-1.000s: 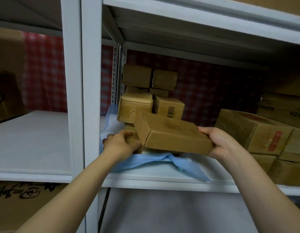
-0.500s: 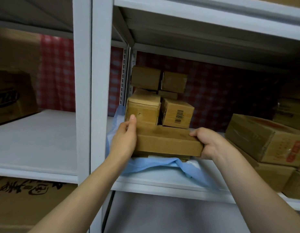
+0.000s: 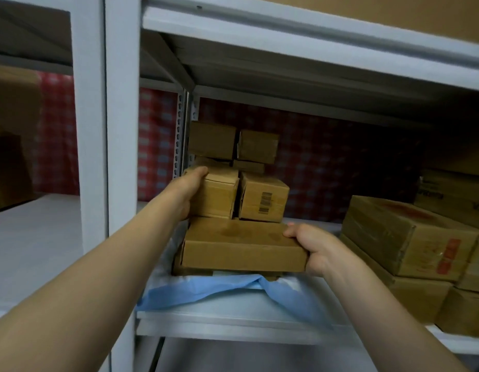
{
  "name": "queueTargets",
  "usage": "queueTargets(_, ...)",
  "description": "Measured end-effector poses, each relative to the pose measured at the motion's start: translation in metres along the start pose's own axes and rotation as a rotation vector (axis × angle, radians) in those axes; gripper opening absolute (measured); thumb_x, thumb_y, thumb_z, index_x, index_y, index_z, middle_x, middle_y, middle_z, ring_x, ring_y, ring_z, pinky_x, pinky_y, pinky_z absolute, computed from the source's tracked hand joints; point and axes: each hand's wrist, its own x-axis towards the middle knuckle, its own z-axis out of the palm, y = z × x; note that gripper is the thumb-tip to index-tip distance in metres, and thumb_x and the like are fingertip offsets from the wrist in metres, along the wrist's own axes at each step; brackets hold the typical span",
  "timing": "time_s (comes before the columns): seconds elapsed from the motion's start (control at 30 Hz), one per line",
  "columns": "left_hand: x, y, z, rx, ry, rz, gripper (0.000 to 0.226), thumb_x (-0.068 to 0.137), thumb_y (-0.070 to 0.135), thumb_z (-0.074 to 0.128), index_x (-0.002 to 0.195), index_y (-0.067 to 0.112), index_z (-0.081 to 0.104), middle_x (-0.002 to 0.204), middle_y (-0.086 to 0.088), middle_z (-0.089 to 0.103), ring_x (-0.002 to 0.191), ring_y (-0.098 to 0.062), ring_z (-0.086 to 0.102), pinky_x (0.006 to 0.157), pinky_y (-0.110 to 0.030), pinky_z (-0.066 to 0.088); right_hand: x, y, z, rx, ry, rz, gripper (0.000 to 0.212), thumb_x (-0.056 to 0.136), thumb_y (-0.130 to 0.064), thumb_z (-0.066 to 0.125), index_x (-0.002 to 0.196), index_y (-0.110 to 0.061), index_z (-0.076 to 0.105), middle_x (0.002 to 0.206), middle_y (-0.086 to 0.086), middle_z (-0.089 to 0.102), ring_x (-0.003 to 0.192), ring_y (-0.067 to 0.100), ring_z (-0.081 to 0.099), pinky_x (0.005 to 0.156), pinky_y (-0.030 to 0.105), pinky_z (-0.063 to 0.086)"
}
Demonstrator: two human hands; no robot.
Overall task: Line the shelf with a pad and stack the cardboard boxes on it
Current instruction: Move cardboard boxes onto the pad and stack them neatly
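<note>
A flat cardboard box (image 3: 241, 251) lies level on another box at the front left of the shelf (image 3: 233, 318), over a crumpled blue pad (image 3: 286, 291). My right hand (image 3: 313, 248) grips the flat box's right end, thumb on top. My left hand (image 3: 191, 189) holds the left side of a small cube box (image 3: 219, 194) standing behind the flat box, fingers curled over its top edge. A barcoded box (image 3: 262, 197) stands beside the cube box, with two more small boxes (image 3: 233, 140) stacked higher.
A white upright post (image 3: 122, 157) stands just left of the stack. Larger cardboard boxes (image 3: 407, 237) are piled on the shelf's right side. A red checked cloth (image 3: 327, 157) hangs behind. The shelf board above sits low overhead.
The flat box went from tilted in both hands to lying level on the stack. My left hand left its end and rose to the cube box behind.
</note>
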Motion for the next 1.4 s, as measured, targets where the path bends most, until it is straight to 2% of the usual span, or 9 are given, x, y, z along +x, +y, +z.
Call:
queueTargets(0.2, -0.006, 0.019, 0.012, 0.049, 0.039, 0.027, 0.04, 0.09, 0.056, 0.054, 0.082, 0.017, 0.047, 0.087, -0.006, 0.053, 0.08, -0.022, 0.051, 0.097, -0.039, 0.043, 0.004, -0.004, 0.003, 0.01, 0.04, -0.028, 0.024, 0.095, -0.004, 0.042, 0.107, -0.01, 0.062, 0.108, 0.02, 0.067, 0.086, 0.033, 0.065, 0.08, 0.053, 0.054)
queueTargets(0.37, -0.009, 0.02, 0.01, 0.049, -0.006, 0.024, 0.059, 0.092, 0.057, 0.053, 0.128, 0.011, 0.048, 0.116, -0.009, 0.055, 0.103, -0.026, 0.052, 0.093, -0.038, 0.036, 0.009, -0.001, 0.014, 0.028, 0.106, -0.046, 0.012, 0.094, -0.003, 0.047, 0.091, -0.008, 0.057, 0.096, 0.018, 0.067, 0.085, 0.033, 0.065, 0.086, 0.051, 0.054)
queueTargets(0.47, -0.01, 0.009, 0.008, 0.051, -0.013, 0.053, 0.054, 0.095, 0.056, 0.049, 0.13, 0.015, 0.042, 0.116, -0.01, 0.054, 0.097, -0.024, 0.051, 0.091, -0.035, 0.035, 0.012, 0.0, 0.018, 0.027, 0.11, -0.05, 0.008, 0.095, -0.007, 0.05, 0.098, -0.008, 0.057, 0.11, 0.021, 0.068, 0.101, 0.037, 0.067, 0.091, 0.054, 0.053)
queueTargets(0.6, -0.005, -0.011, 0.001, 0.042, 0.03, 0.049, 0.099, 0.083, 0.072, 0.054, 0.155, 0.012, 0.022, 0.158, -0.009, 0.032, 0.142, -0.027, 0.033, 0.116, -0.042, 0.025, 0.011, 0.003, 0.02, 0.025, 0.066, -0.038, 0.009, 0.097, -0.009, 0.049, 0.099, -0.006, 0.057, 0.111, 0.021, 0.067, 0.1, 0.035, 0.066, 0.089, 0.05, 0.054)
queueTargets(0.87, -0.014, -0.022, 0.0, 0.117, 0.126, 0.129, 0.099, 0.084, 0.064, 0.061, 0.155, 0.008, 0.021, 0.158, -0.012, 0.031, 0.144, -0.031, 0.031, 0.115, -0.042, 0.027, 0.016, 0.002, 0.029, -0.042, 0.096, -0.099, 0.017, 0.092, -0.009, 0.055, 0.109, -0.007, 0.056, 0.106, 0.022, 0.069, 0.09, 0.033, 0.069, 0.084, 0.05, 0.057)
queueTargets(1.07, -0.013, -0.029, -0.006, 0.15, 0.155, 0.152, 0.089, 0.085, 0.06, 0.063, 0.152, 0.012, 0.029, 0.152, -0.01, 0.041, 0.138, -0.032, 0.04, 0.11, -0.043, 0.034, 0.019, 0.001, 0.033, -0.105, 0.095, -0.174, 0.009, 0.094, -0.007, 0.053, 0.093, -0.015, 0.057, 0.093, 0.016, 0.066, 0.083, 0.03, 0.064, 0.082, 0.044, 0.056)
queueTargets(1.2, -0.012, -0.034, -0.006, 0.232, 0.187, 0.153, 0.09, 0.083, 0.054, 0.07, 0.15, 0.012, 0.027, 0.149, -0.011, 0.043, 0.135, -0.034, 0.042, 0.111, -0.046, 0.037, 0.022, 0.003, 0.03, -0.057, 0.082, -0.145, 0.021, 0.095, -0.022, 0.056, 0.114, -0.012, 0.062, 0.102, 0.014, 0.071, 0.095, 0.031, 0.069, 0.087, 0.046, 0.057)
queueTargets(1.3, -0.015, -0.032, -0.005, 0.379, 0.307, 0.188, 0.1, 0.078, 0.061, 0.07, 0.152, 0.017, 0.017, 0.151, -0.018, 0.035, 0.139, -0.04, 0.033, 0.112, -0.053, 0.034, 0.032, 0.001, 0.005, -0.062, 0.275, -0.245, 0.025, 0.096, -0.033, 0.056, 0.11, -0.013, 0.06, 0.107, 0.005, 0.064, 0.103, 0.025, 0.06, 0.097, 0.038, 0.048)
queueTargets(1.4, -0.024, -0.026, 0.004, 0.526, 0.401, 0.315, 0.103, 0.08, 0.066, 0.064, 0.155, 0.026, 0.006, 0.154, -0.022, 0.022, 0.143, -0.042, 0.021, 0.117, -0.055, 0.023, 0.04, 0.006, -0.024, -0.485, 0.643, -0.387, 0.038, 0.094, -0.033, 0.055, 0.13, -0.023, 0.053, 0.132, 0.009, 0.053, 0.121, 0.029, 0.047, 0.102, 0.039, 0.042)
